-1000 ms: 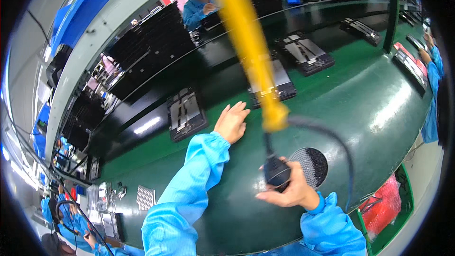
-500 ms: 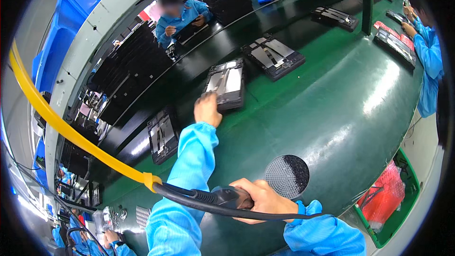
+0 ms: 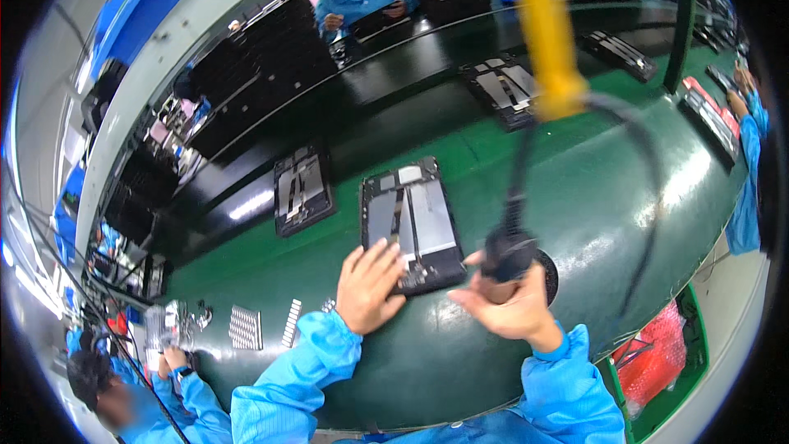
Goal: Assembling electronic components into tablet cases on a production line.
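An opened black tablet (image 3: 427,214) with silver battery panels lies on the green bench in front of me, slightly tilted to one side. My left hand (image 3: 370,288) rests on its near left corner, fingers stretched and lying flat. Just right of the tablet, my right hand (image 3: 514,304) grips a black corded electric screwdriver (image 3: 509,256), held upright; its tip is hidden by the hand. The cable leaves the screwdriver's top toward a blurred yellow hose (image 3: 552,41). Partly covered behind the right hand is a round dish (image 3: 548,275) with dark contents.
More opened tablets lie along the bench's far side, one at the left (image 3: 302,189) and one beyond (image 3: 501,90). Small parts strips (image 3: 245,327) sit at left. A green crate (image 3: 697,337) with red bubble wrap stands low at right. Co-workers in blue sit around.
The tablet has come nearer, drawn toward me by my left hand, which now lies flat on it. My right hand has raised the screwdriver upright; the yellow hose has swung to the right.
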Demonstrator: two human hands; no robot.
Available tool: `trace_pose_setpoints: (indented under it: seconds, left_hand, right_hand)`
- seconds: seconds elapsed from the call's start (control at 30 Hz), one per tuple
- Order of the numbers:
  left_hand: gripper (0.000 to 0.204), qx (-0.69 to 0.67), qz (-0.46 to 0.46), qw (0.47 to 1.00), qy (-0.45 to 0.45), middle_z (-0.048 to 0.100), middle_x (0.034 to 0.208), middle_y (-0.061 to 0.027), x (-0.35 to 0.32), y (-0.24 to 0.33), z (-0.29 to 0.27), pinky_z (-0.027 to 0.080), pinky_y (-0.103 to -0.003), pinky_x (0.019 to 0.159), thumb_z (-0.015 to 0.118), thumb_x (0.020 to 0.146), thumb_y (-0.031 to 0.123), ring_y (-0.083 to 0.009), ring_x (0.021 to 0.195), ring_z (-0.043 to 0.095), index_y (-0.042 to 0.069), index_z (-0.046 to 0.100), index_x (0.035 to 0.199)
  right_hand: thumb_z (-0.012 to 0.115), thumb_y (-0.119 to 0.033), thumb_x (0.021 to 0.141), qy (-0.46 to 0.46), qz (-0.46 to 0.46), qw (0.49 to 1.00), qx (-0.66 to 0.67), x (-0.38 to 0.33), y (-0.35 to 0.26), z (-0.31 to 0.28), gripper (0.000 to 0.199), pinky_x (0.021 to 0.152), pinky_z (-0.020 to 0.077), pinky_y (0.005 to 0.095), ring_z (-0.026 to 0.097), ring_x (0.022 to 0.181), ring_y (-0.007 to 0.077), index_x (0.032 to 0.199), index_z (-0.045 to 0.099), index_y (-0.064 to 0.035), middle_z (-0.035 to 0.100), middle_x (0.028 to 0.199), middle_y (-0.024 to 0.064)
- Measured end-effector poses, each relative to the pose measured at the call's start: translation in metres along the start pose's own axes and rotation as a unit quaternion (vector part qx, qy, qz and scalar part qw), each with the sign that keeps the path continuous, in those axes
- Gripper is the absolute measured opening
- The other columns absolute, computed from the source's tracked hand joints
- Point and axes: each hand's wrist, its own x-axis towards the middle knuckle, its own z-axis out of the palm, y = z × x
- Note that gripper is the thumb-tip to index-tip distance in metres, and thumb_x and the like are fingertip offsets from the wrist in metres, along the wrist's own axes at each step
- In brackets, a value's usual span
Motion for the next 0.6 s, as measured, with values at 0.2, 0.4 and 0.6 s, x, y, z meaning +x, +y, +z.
trace_pose_setpoints:
  seconds: [0.2, 0.4, 0.6]
  left_hand:
    - [0.062, -0.091, -0.012, 0.996, 0.016, 0.055, 0.125, -0.0111, -0.067, 0.054, -0.008, 0.033, -0.05, 0.1, 0.078, 0.054, 0.018, -0.0297, 0.125, 0.047, 0.004, 0.061, 0.112]
    - [0.049, -0.156, -0.042, 0.987, 0.016, 0.055, 0.125, -0.0096, -0.103, 0.086, -0.016, 0.033, -0.05, 0.101, 0.074, 0.069, 0.03, -0.0301, 0.124, 0.046, 0.005, 0.063, 0.109]
    - [0.017, -0.081, -0.222, 0.968, 0.086, 0.066, 0.097, -0.0147, -0.131, 0.008, -0.037, 0.051, -0.038, 0.066, 0.068, 0.074, 0.003, -0.0307, 0.082, 0.064, 0.003, 0.067, 0.091]
  right_hand:
    - [0.073, 0.009, 0.07, 0.065, -0.014, 0.996, 0.052, -0.006, -0.025, -0.003, 0.048, 0.047, 0.0445, 0.0234, 0.056, 0.051, 0.0112, 0.11, 0.049, -0.0005, 0.056, 0.062, 0.0041]
    - [0.067, -0.017, 0.079, 0.027, -0.061, 0.99, 0.123, -0.005, -0.034, 0.013, 0.053, 0.045, 0.0453, 0.0296, 0.049, 0.044, 0.0151, 0.12, 0.036, -0.0017, 0.048, 0.063, 0.005]
    - [0.063, -0.015, 0.081, -0.03, -0.064, 0.992, 0.101, 0.003, -0.024, 0.014, 0.054, 0.046, 0.0463, 0.0319, 0.047, 0.044, 0.0156, 0.123, 0.032, -0.0002, 0.045, 0.063, 0.0055]
